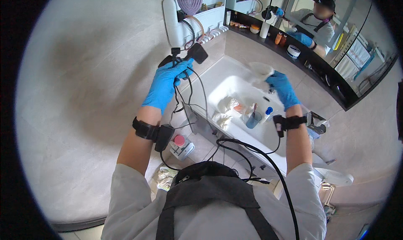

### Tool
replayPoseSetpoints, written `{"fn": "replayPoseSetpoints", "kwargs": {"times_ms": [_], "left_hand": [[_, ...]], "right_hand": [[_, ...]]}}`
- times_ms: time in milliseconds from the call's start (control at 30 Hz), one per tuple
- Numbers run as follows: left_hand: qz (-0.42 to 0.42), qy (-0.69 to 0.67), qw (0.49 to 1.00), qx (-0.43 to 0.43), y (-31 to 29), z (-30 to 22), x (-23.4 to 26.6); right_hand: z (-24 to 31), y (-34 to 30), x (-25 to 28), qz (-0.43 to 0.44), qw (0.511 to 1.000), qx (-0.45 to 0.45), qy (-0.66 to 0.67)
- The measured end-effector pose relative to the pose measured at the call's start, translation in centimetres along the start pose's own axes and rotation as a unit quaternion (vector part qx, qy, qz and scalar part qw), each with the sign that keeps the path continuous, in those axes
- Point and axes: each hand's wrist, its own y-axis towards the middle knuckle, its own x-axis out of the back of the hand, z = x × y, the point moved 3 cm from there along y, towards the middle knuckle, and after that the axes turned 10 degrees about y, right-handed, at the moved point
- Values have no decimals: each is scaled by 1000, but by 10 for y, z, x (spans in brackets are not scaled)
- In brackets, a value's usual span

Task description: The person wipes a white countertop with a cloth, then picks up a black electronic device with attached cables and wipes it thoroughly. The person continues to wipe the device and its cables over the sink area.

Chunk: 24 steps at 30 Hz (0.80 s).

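Note:
My left hand (164, 85), in a blue glove, is raised by the wall left of the sink. Its fingers are closed on a bundle of black cables (176, 101), which hang down toward the counter. Dark flat pieces (197, 53) stick out above the fingers. My right hand (283, 89), also gloved in blue, grips a whitish bowl-like dish (261, 69) by its right side, over the back of the sink (275, 141). In the basin are a blue cup (253, 120) with a toothbrush in it, a blue-capped tube (268, 113) and crumpled white pieces (222, 120).
A white wall rack (171, 23) holds a purple hairbrush (189, 1) and hair bands. Bottles and a round jar (293, 51) line the black shelf (323, 74) under the mirror. Below the counter stands a pink-capped container (181, 146). A thick black cable (273, 166) crosses near my body.

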Motion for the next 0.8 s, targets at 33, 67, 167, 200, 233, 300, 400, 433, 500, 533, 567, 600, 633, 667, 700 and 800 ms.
{"fn": "replayPoseSetpoints", "kwargs": {"times_ms": [33,67,167,200,233,300,400,433,500,533,567,600,633,667,700,800], "left_hand": [[25,-8,1000,0,-1,0,-5],[51,-17,999,0,-2,-1,-11],[89,-37,995,18,-4,0,-29],[98,-39,994,20,-5,0,-33],[90,-31,995,22,-5,0,-37],[84,-47,995,6,-6,-1,-42],[67,-51,996,16,-9,0,-46],[56,-47,997,16,-9,1,-47],[31,-3,999,28,-9,2,-48],[28,-4,1000,4,-9,1,-48],[26,-6,999,-21,-9,-1,-48],[30,-9,997,-64,-9,-3,-49],[23,45,998,-25,-8,-1,-46],[39,34,998,-29,-8,-2,-46],[49,29,998,-34,-10,-2,-45],[43,20,999,-18,-13,-4,-40]], "right_hand": [[1,0,-26,31,999,-9,26],[5,1,-53,103,992,20,73],[13,2,-120,201,970,111,-76],[13,0,-135,224,971,81,-3],[14,-1,-151,247,956,48,154],[10,-6,-166,258,892,-138,345],[19,-12,-177,257,873,-128,394],[23,-12,-180,267,881,-113,375],[29,-12,-186,272,884,-112,363],[31,-13,-188,283,881,-115,362],[33,-12,-187,284,916,-58,276],[32,-12,-187,275,936,-42,214],[30,-12,-186,263,952,-34,151],[25,-11,-182,241,966,-30,87],[21,-16,-177,253,962,-23,98],[-5,-22,-173,276,960,-27,37]]}}
